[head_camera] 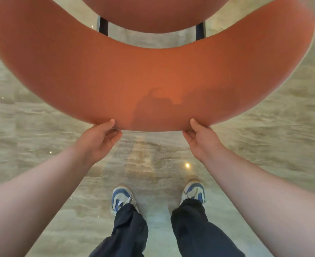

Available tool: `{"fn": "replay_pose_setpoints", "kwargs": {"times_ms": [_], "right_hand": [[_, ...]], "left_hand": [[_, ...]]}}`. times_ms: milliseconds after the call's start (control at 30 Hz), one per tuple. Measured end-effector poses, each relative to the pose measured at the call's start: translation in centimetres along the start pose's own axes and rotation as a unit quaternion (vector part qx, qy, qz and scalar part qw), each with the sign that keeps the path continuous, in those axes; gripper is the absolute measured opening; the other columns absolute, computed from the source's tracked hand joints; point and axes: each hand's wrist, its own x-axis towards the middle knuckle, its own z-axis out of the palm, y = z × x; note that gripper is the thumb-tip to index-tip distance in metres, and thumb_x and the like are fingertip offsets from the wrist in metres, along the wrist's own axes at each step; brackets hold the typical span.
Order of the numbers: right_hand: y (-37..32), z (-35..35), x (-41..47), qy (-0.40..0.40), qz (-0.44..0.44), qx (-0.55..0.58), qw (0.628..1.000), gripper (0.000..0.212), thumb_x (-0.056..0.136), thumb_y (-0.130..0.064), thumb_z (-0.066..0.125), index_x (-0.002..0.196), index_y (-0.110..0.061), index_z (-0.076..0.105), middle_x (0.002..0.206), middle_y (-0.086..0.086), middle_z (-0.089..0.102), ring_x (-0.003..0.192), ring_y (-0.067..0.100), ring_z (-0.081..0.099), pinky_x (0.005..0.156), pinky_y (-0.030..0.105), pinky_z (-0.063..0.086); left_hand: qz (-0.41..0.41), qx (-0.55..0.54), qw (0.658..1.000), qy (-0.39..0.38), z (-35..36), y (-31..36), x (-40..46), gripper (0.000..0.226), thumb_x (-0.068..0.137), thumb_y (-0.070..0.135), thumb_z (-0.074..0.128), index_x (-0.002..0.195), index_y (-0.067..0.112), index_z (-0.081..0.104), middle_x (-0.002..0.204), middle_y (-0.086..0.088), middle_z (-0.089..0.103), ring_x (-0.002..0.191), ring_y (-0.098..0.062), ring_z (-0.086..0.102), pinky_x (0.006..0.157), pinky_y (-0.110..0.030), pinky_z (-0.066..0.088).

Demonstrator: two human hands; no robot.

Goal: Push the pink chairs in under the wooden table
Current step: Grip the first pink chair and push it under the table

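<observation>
Pink chair (149, 78) backrest crosswise, seat facing away

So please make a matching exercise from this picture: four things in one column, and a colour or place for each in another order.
Things:
1. curved padded chair backrest
2. left hand
3. laced sports shoes
4. polished stone floor

Descriptions:
A. blue and white
B. grey-beige, glossy
C. pinkish orange
D. gripping the backrest's near edge

Pairs: 1-C, 2-D, 3-A, 4-B

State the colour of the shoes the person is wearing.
The shoes are blue and white, seen in the head view.
</observation>
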Motion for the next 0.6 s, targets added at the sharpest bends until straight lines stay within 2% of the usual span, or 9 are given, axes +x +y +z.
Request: {"fn": "replay_pose_setpoints", "kwargs": {"times_ms": [100, 167, 233, 300, 467, 533, 600], "right_hand": [[-3.7, 2.7, -3.5, 0.024, -0.003, -0.001, 1.0, 0.029, 0.1, -0.006, 0.058, 0.127, -0.014, 0.053, 0.136, 0.009, 0.061, 0.122, 0.025, 0.06, 0.111, 0.042, 0.044], [-6.5, 4.5, -5.5, 0.046, 0.001, -0.01, 0.999, 0.026, 0.1, -0.005, 0.06, 0.124, -0.013, 0.053, 0.138, 0.012, 0.061, 0.119, 0.027, 0.061, 0.107, 0.042, 0.048], [-9.4, 6.4, -7.7, 0.066, 0.007, -0.019, 0.998, 0.026, 0.099, -0.006, 0.061, 0.123, -0.012, 0.053, 0.139, 0.014, 0.06, 0.115, 0.028, 0.062, 0.101, 0.043, 0.051], [-11.9, 8.1, -9.4, 0.077, 0.01, -0.026, 0.997, 0.03, 0.098, -0.006, 0.062, 0.126, -0.011, 0.053, 0.14, 0.015, 0.059, 0.114, 0.029, 0.061, 0.098, 0.043, 0.052], [-17.0, 10.7, -11.7, 0.092, -0.003, -0.07, 0.993, 0.041, 0.095, -0.012, 0.069, 0.131, -0.005, 0.052, 0.138, 0.012, 0.06, 0.104, 0.027, 0.066, 0.092, 0.04, 0.058], [-18.7, 11.4, -12.4, 0.087, -0.014, -0.085, 0.992, 0.043, 0.094, -0.014, 0.07, 0.132, -0.003, 0.053, 0.135, 0.012, 0.062, 0.1, 0.023, 0.069, 0.088, 0.038, 0.059], [-20.6, 12.7, -12.8, 0.077, -0.02, -0.099, 0.992, 0.042, 0.093, -0.015, 0.071, 0.13, -0.002, 0.054, 0.132, 0.013, 0.064, 0.104, 0.025, 0.069, 0.088, 0.038, 0.059]], "left_hand": [[-0.007, 0.001, 1.0, -0.005, 1.9, 4.3, -3.4, 0.012, 0.1, 0.017, 0.062, 0.111, 0.011, 0.065, 0.096, -0.003, 0.08, 0.109, -0.02, 0.068, 0.092, -0.035, 0.055], [-0.014, 0.013, 1.0, 0.004, 3.6, 7.4, -5.6, 0.022, 0.102, 0.02, 0.061, 0.12, 0.008, 0.061, 0.113, -0.011, 0.074, 0.112, -0.025, 0.066, 0.089, -0.035, 0.054], [-0.023, 0.028, 0.999, 0.021, 5.5, 10.3, -7.7, 0.036, 0.103, 0.022, 0.06, 0.134, 0.005, 0.053, 0.128, -0.017, 0.065, 0.11, -0.027, 0.065, 0.093, -0.038, 0.052], [-0.026, 0.042, 0.998, 0.035, 7.2, 12.8, -9.3, 0.041, 0.103, 0.022, 0.059, 0.138, 0.003, 0.049, 0.134, -0.02, 0.061, 0.106, -0.028, 0.065, 0.096, -0.039, 0.051], [-0.017, 0.067, 0.995, 0.07, 10.2, 17.9, -11.8, 0.037, 0.101, 0.026, 0.062, 0.128, 0.003, 0.052, 0.132, -0.024, 0.063, 0.1, -0.029, 0.068, 0.078, -0.037, 0.056], [-0.006, 0.086, 0.993, 0.084, 11.0, 19.7, -12.6, 0.043, 0.1, 0.03, 0.065, 0.127, 0.0, 0.052, 0.128, -0.026, 0.065, 0.101, -0.031, 0.071, 0.073, -0.034, 0.06], [0.023, 0.11, 0.988, 0.103, 11.9, 21.5, -13.3, 0.051, 0.098, 0.035, 0.067, 0.129, -0.003, 0.051, 0.124, -0.026, 0.067, 0.101, -0.033, 0.073, 0.071, -0.033, 0.063]]}}
